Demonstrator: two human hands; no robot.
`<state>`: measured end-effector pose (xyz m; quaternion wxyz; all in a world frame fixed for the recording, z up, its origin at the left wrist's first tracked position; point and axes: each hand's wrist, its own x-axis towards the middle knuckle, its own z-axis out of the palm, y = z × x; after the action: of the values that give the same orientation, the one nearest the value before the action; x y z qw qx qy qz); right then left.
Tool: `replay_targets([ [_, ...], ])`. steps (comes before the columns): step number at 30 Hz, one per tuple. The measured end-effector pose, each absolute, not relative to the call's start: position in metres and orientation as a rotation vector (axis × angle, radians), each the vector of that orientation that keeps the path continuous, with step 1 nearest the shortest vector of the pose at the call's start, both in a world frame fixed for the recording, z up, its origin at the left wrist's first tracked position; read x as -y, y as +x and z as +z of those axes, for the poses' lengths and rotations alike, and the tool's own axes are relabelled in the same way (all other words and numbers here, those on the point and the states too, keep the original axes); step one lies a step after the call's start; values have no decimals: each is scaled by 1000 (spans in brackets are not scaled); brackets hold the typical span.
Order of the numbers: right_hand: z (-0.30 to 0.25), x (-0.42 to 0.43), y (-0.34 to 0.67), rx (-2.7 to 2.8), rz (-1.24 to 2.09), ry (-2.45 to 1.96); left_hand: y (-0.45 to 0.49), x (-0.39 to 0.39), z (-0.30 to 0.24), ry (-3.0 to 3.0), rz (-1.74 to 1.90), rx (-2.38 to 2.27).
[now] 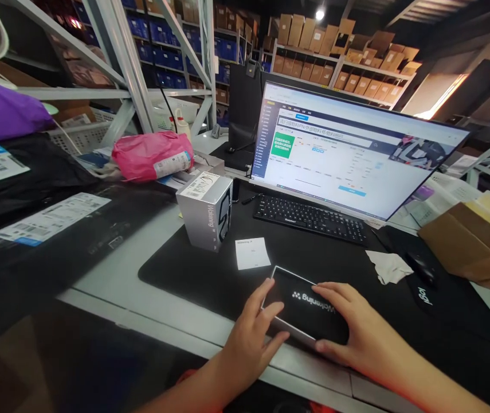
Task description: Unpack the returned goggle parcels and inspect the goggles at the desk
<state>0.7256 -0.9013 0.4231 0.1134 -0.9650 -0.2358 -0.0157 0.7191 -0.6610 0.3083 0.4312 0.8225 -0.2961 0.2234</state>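
A shallow box (302,314) with a pale rim and a black inner face lettered "Wakening" lies at the near edge of the black desk mat. My left hand (253,330) is round its left end, index finger at the corner and thumb low on the near side. Across the right end, my right hand (352,321) grips it between thumb and fingers. Beyond it, a white square card (253,253) lies flat on the mat. A silver-grey carton (206,212) with a label on top stands upright behind the card.
A monitor (348,149) and black keyboard (309,219) stand at the back. To the right are crumpled white paper (388,267), a mouse (420,268) and a brown cardboard box (472,241). A pink parcel (152,156) and black labelled parcels (55,215) lie left.
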Motion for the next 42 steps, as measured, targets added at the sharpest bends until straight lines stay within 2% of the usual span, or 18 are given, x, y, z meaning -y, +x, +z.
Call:
replay_targets([
  [6, 373, 933, 697, 325, -437, -2577, 722, 664, 318, 2186, 677, 791],
  [10, 357, 953, 675, 35, -494, -2440, 722, 664, 319, 2206, 726, 810],
  [17, 356, 942, 659, 104, -704, -2385, 726, 667, 317, 2235, 813, 827],
  [22, 370, 936, 666, 302, -908, -2504, 727, 669, 322, 2268, 849, 837],
  [24, 377, 939, 669, 381, -853, -2566, 726, 669, 323, 2288, 850, 844],
  [29, 398, 956, 671, 447, -334, -2642, 722, 668, 323, 2334, 857, 837],
  [32, 409, 963, 672, 465, -181, -2679, 721, 668, 322, 2339, 849, 828],
  [37, 415, 965, 681, 443, -111, -2572, 722, 668, 320, 2329, 837, 807],
  [42, 395, 962, 690, 215, -255, -2400, 722, 666, 319, 2355, 856, 826],
])
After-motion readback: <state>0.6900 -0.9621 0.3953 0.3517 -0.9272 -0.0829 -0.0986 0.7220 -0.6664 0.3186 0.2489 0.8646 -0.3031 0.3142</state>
